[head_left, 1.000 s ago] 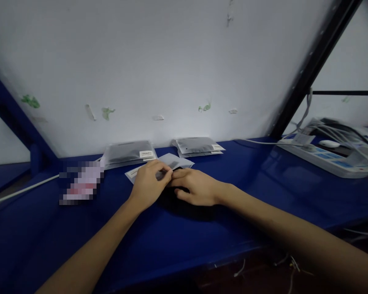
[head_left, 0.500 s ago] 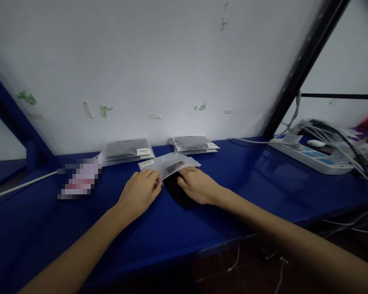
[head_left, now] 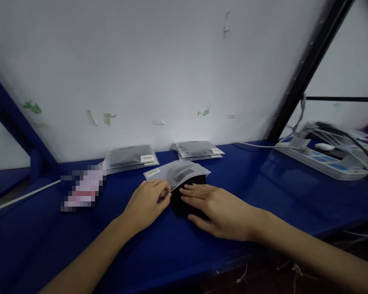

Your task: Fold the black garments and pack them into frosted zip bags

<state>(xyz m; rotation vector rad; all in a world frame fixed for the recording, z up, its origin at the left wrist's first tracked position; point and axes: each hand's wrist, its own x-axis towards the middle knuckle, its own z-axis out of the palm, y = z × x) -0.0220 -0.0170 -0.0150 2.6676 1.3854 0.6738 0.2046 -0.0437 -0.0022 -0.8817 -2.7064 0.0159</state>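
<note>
- Black item (head_left: 180, 206): lies on the blue table (head_left: 159, 253), taken here as clock centre; has its far part under or inside the raised near edge of the frosted pouch; cannot be identified further, partly covered.
- Frosted pouch (head_left: 174, 168): lies at 12 o'clock, overlapping the black item; bears a dark printed patch (head_left: 183, 175) and, towards 10 o'clock, a white label (head_left: 152, 172).
- Left hand (head_left: 147, 201): sits at 9 o'clock; has fingers curled, thumb and forefinger closed on the pouch's near edge.
- Right hand (head_left: 222, 209): reaches in from 4 o'clock; is open, palm down, fingers spread and laid on the black item.
- Left packet stack (head_left: 125, 157): lies flat at 10 o'clock, near the wall (head_left: 171, 73); shows grey contents and white labels.
- Right packet stack (head_left: 196, 150): lies at 12 o'clock, beyond the pouch; is similarly grey and labelled.
- Blurred pinkish packet (head_left: 84, 190): lies at 9 o'clock, beyond the left hand; has its detail pixelated.
- White power strip (head_left: 340, 174): lies at 2 to 3 o'clock, well apart, beside tangled cables (head_left: 340, 136).
</note>
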